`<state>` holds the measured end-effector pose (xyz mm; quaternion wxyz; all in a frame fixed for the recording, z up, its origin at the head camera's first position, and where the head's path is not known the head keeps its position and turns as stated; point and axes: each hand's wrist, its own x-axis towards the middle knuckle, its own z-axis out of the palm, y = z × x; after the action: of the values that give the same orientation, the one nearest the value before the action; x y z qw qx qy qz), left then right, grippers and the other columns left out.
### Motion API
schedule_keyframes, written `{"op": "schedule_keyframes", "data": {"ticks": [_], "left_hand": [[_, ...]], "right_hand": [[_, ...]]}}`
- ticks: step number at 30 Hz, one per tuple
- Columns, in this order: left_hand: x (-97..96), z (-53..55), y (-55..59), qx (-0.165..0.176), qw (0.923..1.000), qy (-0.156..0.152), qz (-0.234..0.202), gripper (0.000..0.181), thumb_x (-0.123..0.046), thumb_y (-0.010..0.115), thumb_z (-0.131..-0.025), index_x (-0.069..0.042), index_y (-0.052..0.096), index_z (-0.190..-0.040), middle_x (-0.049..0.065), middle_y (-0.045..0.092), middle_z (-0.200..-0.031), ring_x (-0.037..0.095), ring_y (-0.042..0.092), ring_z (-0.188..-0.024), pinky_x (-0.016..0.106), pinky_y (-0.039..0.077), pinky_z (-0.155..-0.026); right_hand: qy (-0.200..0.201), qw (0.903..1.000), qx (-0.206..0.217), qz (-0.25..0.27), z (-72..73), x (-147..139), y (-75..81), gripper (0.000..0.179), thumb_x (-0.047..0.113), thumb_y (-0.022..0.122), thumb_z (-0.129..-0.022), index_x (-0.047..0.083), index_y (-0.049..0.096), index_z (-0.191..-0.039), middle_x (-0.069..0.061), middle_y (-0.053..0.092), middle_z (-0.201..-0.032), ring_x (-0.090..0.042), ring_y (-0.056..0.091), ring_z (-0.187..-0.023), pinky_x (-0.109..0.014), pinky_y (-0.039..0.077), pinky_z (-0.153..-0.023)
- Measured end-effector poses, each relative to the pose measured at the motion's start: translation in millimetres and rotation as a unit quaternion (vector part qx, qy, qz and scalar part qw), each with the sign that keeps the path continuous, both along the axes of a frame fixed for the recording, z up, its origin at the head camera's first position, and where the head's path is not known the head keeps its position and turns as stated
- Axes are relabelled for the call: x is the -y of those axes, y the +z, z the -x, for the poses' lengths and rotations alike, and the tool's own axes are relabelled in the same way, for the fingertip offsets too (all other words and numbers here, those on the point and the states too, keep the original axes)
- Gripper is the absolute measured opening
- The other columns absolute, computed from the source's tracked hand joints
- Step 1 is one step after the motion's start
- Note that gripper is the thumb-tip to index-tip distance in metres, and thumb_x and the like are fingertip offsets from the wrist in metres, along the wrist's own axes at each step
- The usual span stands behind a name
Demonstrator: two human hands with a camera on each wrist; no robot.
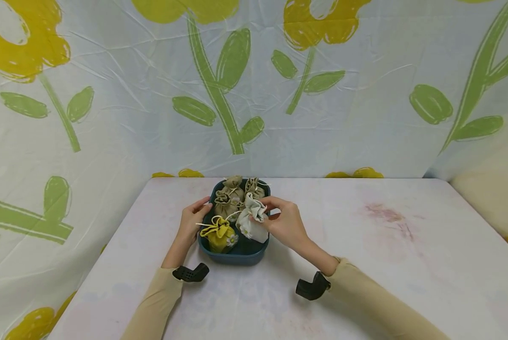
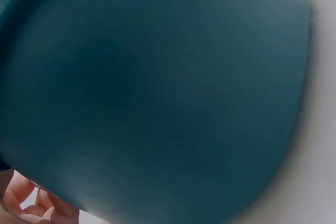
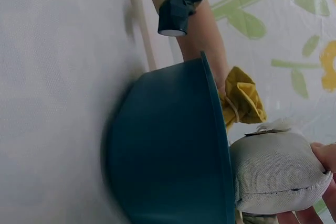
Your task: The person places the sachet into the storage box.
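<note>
My right hand point(image 1: 285, 222) pinches a white drawstring pouch point(image 1: 254, 229) with a daisy on it, near its gathered neck. In the right wrist view the pouch point(image 3: 278, 169) overlaps the rim of the dark blue plastic bin point(image 3: 173, 145), its bottom at rim height. My left hand point(image 1: 191, 219) grips the left wall of the bin point(image 1: 236, 259) near the far end. Inside the bin, a yellow drawstring pouch point(image 1: 217, 238) with a daisy sits at the front left. Several brown pouches point(image 1: 227, 204) stand behind it. The bin's outer wall point(image 2: 168, 98) fills most of the left wrist view.
The bin stands on a white table point(image 1: 364, 264) with faint reddish stains point(image 1: 390, 217) on the right. A white cloth backdrop point(image 1: 364, 118) printed with yellow flowers hangs behind the table. Black wrist cameras point(image 1: 313, 286) sit on both sleeves.
</note>
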<state>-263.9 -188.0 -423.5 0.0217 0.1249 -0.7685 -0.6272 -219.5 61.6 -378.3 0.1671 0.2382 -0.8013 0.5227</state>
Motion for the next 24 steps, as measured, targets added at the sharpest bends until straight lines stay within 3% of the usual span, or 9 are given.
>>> {"op": "schedule_keyframes", "data": {"ticks": [9,18,24], "left_hand": [[1.6,1.3,-2.2,-0.008,1.0,0.0,-0.004,0.039,-0.023,0.06,-0.095,-0.013,0.059,-0.133,0.009,0.06,-0.109,0.015,0.051,-0.098,0.014,0.043,-0.075],[1.6,1.9,-3.9,-0.008,1.0,-0.001,-0.005,0.038,-0.024,0.06,-0.095,-0.014,0.059,-0.132,0.011,0.06,-0.113,0.016,0.052,-0.101,0.016,0.044,-0.078],[2.4,2.0,-2.1,-0.004,1.0,-0.003,-0.005,0.039,-0.024,0.06,-0.095,-0.014,0.059,-0.133,0.012,0.06,-0.115,0.016,0.053,-0.101,0.016,0.044,-0.078]], "right_hand": [[0.021,0.9996,0.017,-0.009,-3.0,6,-4.9,0.029,-0.004,0.071,-0.076,0.006,0.072,-0.103,-0.009,0.07,-0.084,-0.019,0.062,-0.073,-0.026,0.054,-0.058],[0.014,0.9984,0.019,-0.051,-0.5,8,-12.7,0.032,-0.009,0.063,-0.074,0.008,0.072,-0.101,-0.006,0.067,-0.078,-0.014,0.058,-0.059,-0.022,0.05,-0.054],[-0.033,0.9892,-0.014,-0.142,0.7,11,-19.5,0.033,0.0,0.071,-0.071,0.016,0.074,-0.099,-0.002,0.062,-0.08,-0.012,0.051,-0.066,-0.023,0.042,-0.055]]}}
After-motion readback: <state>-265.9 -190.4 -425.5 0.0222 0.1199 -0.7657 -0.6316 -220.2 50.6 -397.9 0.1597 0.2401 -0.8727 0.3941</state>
